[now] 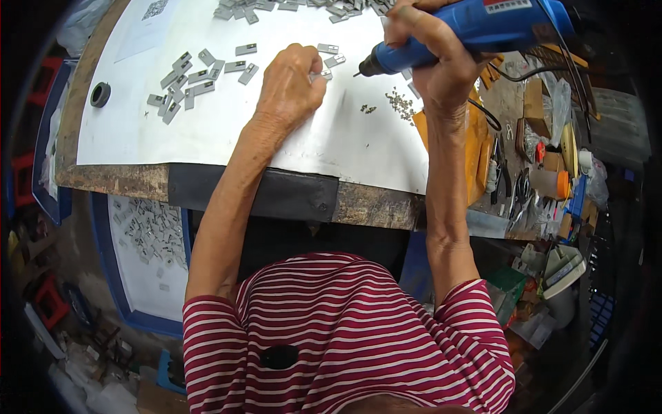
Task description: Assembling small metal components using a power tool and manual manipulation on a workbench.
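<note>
My left hand is closed, its fingertips and thumb pinching a small grey metal piece against the white sheet. The fingers partly cover that piece. In my right hand is a blue electric screwdriver, tilted so its thin bit points left and down, a short way right of the pinched piece. Two similar pieces lie just beyond my left fingertips. Several more grey rectangular pieces with dark holes are scattered to the left. Tiny brass-coloured screws lie below the screwdriver.
A heap of grey pieces lies at the far edge. A black ring sits at left. Orange material, hand tools and an orange-lidded jar crowd the right. Below the bench edge, a blue-rimmed tray holds many small pieces.
</note>
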### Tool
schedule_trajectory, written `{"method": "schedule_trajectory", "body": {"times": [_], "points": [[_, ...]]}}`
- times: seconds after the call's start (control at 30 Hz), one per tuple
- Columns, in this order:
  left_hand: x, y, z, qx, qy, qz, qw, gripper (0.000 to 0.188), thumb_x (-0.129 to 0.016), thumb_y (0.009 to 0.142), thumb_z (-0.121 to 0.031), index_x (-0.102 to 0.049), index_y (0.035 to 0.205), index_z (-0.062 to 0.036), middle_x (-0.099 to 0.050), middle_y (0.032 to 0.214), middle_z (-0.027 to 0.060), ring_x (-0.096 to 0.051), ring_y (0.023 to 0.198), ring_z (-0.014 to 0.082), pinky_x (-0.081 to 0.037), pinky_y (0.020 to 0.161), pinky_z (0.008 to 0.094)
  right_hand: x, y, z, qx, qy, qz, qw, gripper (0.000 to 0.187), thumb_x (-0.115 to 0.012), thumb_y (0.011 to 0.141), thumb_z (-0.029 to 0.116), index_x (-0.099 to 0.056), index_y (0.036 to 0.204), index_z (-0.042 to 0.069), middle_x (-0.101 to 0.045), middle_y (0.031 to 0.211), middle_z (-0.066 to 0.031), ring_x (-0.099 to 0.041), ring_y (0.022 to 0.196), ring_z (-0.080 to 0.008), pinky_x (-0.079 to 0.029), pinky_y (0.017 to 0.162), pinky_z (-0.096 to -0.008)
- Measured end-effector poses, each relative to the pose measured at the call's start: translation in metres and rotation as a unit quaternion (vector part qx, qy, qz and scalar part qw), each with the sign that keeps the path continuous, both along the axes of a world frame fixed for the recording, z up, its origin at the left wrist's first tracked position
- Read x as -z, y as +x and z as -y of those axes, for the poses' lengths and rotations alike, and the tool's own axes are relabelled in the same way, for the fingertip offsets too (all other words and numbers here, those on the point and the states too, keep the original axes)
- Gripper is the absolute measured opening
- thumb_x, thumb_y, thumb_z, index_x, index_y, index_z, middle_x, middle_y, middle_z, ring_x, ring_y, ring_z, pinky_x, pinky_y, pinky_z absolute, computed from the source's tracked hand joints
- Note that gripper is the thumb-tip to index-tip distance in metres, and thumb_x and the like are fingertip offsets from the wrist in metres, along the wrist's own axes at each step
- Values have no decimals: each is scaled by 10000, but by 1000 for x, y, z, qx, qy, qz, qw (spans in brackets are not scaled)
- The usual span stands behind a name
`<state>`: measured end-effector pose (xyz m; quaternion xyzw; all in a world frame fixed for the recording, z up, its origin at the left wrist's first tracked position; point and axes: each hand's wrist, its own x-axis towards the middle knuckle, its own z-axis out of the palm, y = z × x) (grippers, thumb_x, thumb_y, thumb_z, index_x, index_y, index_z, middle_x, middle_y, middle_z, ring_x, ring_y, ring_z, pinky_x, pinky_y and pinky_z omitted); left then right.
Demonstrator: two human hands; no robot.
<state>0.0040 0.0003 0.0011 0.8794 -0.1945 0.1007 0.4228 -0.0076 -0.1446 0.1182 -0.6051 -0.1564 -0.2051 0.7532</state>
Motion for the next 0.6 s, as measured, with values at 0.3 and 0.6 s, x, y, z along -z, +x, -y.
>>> {"method": "schedule_trajectory", "body": {"times": [0.3, 0.6], "points": [[-7, -2, -3, 17, -32, -56, 998, 189, -616, 721, -86, -599, 896, -15, -535, 685, 42, -490, 609, 120, -431, 578, 267, 12, -12, 16, 28, -16, -7, 999, 166, -605, 679, -21, -514, 816, 4, -570, 648, -87, -541, 483, -143, -442, 455, -253], [-8, -5, 2, 6, -15, -43, 999, 202, -563, 707, -51, -601, 901, -8, -539, 730, 100, -534, 634, 200, -458, 624, 335, 10, -20, 25, 37, -34, -11, 999, 188, -626, 674, 2, -521, 828, 27, -580, 654, -80, -554, 502, -143, -457, 485, -264]]}}
